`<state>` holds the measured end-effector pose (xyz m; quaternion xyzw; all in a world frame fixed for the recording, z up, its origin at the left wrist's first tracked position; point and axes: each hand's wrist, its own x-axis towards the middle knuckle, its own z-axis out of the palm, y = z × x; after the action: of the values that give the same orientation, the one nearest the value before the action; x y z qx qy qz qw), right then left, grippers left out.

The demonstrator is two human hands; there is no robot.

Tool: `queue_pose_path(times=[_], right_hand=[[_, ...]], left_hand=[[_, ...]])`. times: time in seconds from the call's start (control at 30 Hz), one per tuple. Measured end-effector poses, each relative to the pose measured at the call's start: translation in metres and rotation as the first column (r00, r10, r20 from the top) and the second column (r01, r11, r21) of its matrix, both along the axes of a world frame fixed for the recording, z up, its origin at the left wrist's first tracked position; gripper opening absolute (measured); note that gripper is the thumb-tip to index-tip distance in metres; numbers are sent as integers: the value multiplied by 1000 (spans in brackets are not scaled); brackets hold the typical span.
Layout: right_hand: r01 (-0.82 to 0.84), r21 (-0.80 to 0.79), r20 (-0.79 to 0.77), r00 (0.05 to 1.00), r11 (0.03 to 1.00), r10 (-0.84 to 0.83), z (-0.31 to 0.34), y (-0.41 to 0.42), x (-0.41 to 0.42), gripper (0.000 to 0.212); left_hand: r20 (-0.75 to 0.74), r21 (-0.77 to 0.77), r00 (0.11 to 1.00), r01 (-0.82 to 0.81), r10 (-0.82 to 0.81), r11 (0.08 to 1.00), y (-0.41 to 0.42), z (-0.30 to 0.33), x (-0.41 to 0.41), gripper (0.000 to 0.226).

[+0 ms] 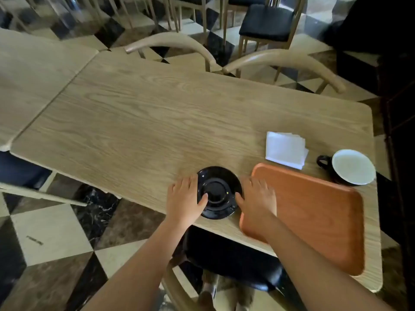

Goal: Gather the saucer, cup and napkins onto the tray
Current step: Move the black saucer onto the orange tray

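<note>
A black saucer [219, 189] lies near the front edge of the wooden table [139, 122]. My left hand [185, 199] grips its left rim, thumb resting on top. My right hand [258, 198] holds its right rim, lying partly over the left edge of the orange-brown tray [318, 212]. The tray lies bare at the table's front right. A stack of white napkins [285, 149] lies just beyond the tray. A black cup [350, 167] with a white inside stands right of the napkins, handle pointing left, by the table's right edge.
Two curved wooden chair backs [283, 58] stand along the table's far side. A black chair seat [233, 261] sits under the near edge, below my arms. A second table [29, 75] abuts on the left. The floor is checkered.
</note>
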<state>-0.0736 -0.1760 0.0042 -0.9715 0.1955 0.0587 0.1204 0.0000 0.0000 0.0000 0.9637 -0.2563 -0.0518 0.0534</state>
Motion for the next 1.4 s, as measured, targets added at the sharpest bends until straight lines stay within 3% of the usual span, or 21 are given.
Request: queue_pose_path(times=[0.17,0.27,0.47,0.57,0.73,0.9,1.0,1.13,1.4], right_hand=[[43,43,-47,998,998,-41,-15,-3,4,38],[47,84,-70,997,995,-41,-17,2,7,38],[159,392,-66,987,906,-145,-13,5,15,25],[200,483,-40,977,853,-207,-14,3,13,29],[240,573,12,954,783,-301,-9,-17,-2,42],[309,698,78,865,647,-497,5,-63,-38,67],[382,727,64,789,571,-611,5,-84,-57,55],[459,710,21,744,534,-668,-3,-104,-70,49],[506,745,-85,719,435,-690,-24,-123,-83,46]], left_hand=[[-101,56,995,1,5,998,13,-22,8,72],[-169,-3,985,-26,26,1000,10,-26,9,77],[-416,-194,901,-223,126,955,5,-23,7,76],[-474,-249,870,-279,134,927,4,-20,7,70],[-567,-444,817,-412,106,796,-3,-3,9,58],[-692,-499,719,-539,62,678,-43,8,11,29],[-765,-525,642,-569,-57,633,-73,12,7,31],[-770,-501,635,-542,-63,674,-105,8,3,34],[-640,-433,768,-361,1,826,-135,-8,-3,31]])
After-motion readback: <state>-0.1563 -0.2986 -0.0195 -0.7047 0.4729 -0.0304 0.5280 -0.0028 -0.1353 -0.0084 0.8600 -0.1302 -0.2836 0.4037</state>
